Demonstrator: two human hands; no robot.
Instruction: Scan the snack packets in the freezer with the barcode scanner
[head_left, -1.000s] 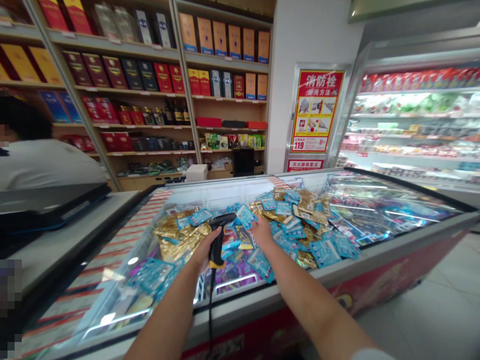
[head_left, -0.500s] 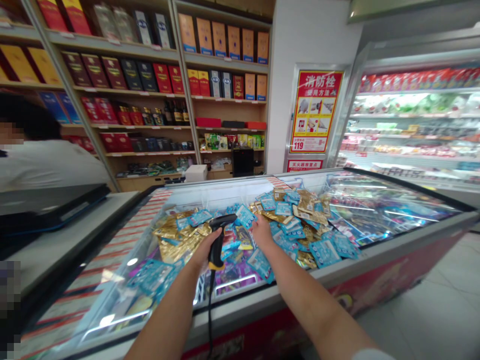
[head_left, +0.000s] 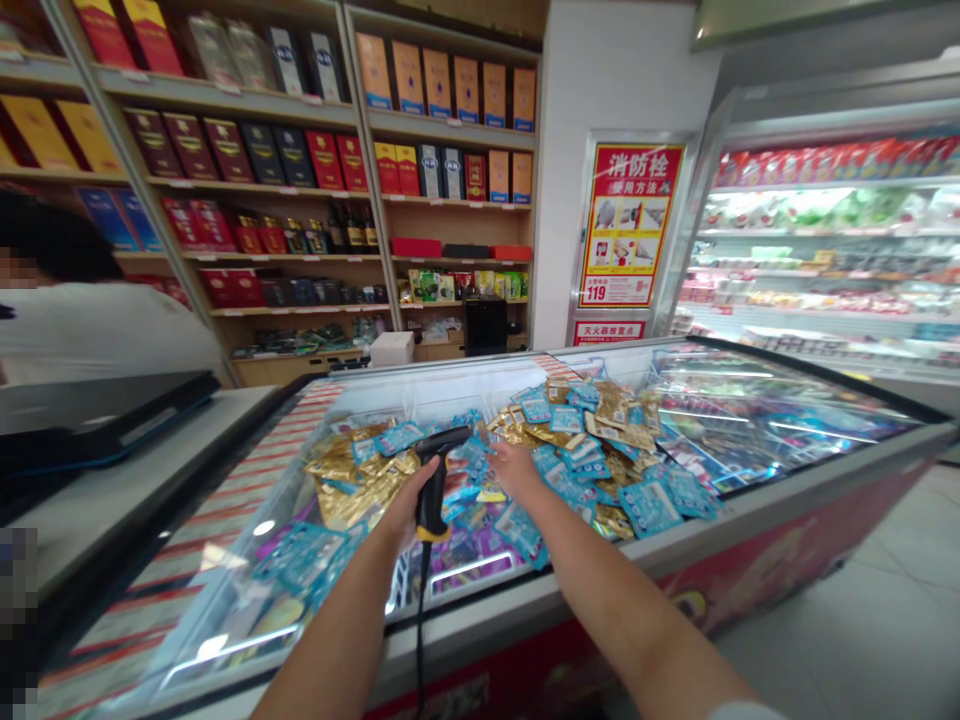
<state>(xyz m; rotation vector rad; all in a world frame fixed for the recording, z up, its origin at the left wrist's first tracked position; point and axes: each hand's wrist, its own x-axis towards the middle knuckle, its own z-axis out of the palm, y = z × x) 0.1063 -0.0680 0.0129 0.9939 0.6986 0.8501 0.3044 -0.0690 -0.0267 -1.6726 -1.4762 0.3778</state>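
Note:
My left hand [head_left: 409, 498] is wrapped round the grip of a black-and-yellow barcode scanner [head_left: 433, 495], whose head points right and whose cord hangs down. Just right of the scanner head, my right hand [head_left: 514, 471] is closed on a small blue packet [head_left: 476, 459], tilted and partly blurred. Both hands are over the glass top of a chest freezer [head_left: 517, 598]. Gold packets [head_left: 367, 490] lie to the left of the scanner. A heap of blue and gold packets [head_left: 581, 450] spreads out to the right of my right hand.
A counter [head_left: 217, 430] with a dark flat device [head_left: 112, 415] stands at the left, beside a person in a white shirt [head_left: 112, 330]. Shelves of boxes and bottles [head_left: 292, 155] line the back wall. A lit refrigerated display [head_left: 832, 260] stands at the right.
The blue packet in my right hand has turned from facing me to a steeper tilt and dropped slightly. My right hand has shifted a little left and down. The scanner stays nearly in place.

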